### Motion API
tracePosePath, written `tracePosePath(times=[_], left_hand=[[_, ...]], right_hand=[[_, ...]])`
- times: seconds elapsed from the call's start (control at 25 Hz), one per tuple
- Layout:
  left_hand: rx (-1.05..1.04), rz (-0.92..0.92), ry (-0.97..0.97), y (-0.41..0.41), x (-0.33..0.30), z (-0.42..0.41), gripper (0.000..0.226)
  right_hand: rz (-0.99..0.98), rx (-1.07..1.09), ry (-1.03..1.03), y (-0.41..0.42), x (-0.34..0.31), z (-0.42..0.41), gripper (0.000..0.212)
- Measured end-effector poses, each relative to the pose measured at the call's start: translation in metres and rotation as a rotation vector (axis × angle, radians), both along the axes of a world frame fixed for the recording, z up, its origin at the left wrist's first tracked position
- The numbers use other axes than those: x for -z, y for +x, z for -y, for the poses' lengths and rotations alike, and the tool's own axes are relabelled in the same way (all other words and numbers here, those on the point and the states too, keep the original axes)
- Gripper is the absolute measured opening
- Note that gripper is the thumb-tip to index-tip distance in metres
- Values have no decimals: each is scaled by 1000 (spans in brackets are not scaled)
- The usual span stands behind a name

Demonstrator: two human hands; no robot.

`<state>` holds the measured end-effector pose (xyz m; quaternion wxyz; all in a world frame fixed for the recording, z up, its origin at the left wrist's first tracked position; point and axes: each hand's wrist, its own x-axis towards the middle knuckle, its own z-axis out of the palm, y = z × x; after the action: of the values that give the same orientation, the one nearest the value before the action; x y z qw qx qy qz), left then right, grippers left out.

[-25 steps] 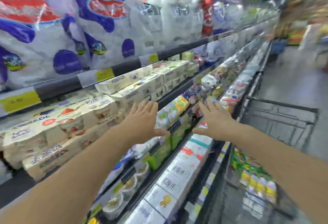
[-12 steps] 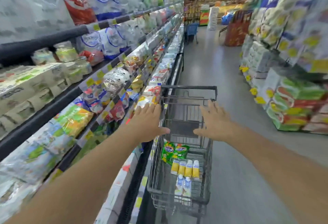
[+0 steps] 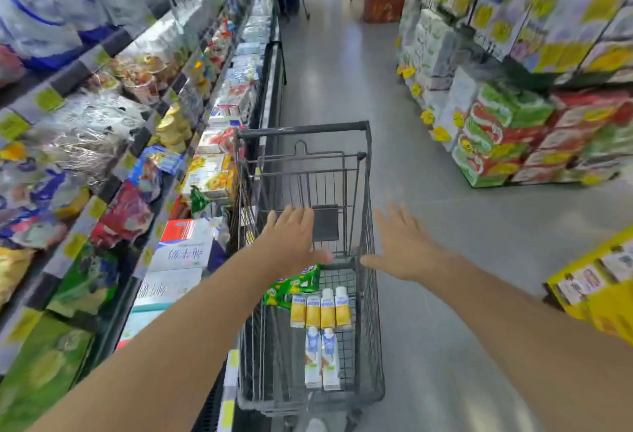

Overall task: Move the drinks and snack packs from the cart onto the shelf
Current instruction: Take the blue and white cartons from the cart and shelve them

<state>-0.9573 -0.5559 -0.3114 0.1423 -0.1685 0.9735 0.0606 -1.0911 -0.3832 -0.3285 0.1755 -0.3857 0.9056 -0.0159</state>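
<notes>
Two hands up, both empty: in the head view left hand [image 3: 293, 238] and right hand [image 3: 402, 248] hover over the cart [image 3: 368, 191] with fingers spread flat, gripping nothing. Stock sits on the cart floor: green snack pack [image 3: 291, 286] half hidden under the left wrist, four yellow drink bottles [image 3: 321, 308] side by side just beside it, two white-blue cartons [image 3: 322, 358] lying flat nearer the camera. Shelf [image 3: 102, 188] runs along the left, cart parked close against its lower edge. Nothing lifted yet, so I'd judge this the reach-in step. Risks: bottles look loose and touching, so grabbing one could knock its neighbours over or roll them; the deep basket means a long reach down, wrists may catch the wire rim; an unbraced cart may roll if leaned on. Shelf rows look packed and blurred, so can't tell where a free slot is.
</notes>
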Motion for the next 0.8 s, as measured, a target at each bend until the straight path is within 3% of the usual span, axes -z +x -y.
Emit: tracePosePath(times=[0.2, 0.32, 0.44, 0.52, 0.64, 0.8], left_hand=[[-59, 120, 150, -21, 105, 45, 88], [-204, 223, 354, -27, 186, 58, 82], [-363, 312, 563, -21, 266, 51, 63], [-486, 348, 664, -18, 323, 44, 72], [-616, 377, 784, -13, 396, 33, 63], [-782, 357, 840, 1, 454, 15, 52]], right_hand=[[129, 60, 67, -2, 91, 50, 86], [266, 114, 107, 2, 167, 75, 70], [420, 210, 133, 6, 254, 84, 54], [526, 272, 174, 8, 314, 85, 49], [658, 381, 182, 14, 386, 83, 35], [753, 559, 227, 33, 435, 76, 26]])
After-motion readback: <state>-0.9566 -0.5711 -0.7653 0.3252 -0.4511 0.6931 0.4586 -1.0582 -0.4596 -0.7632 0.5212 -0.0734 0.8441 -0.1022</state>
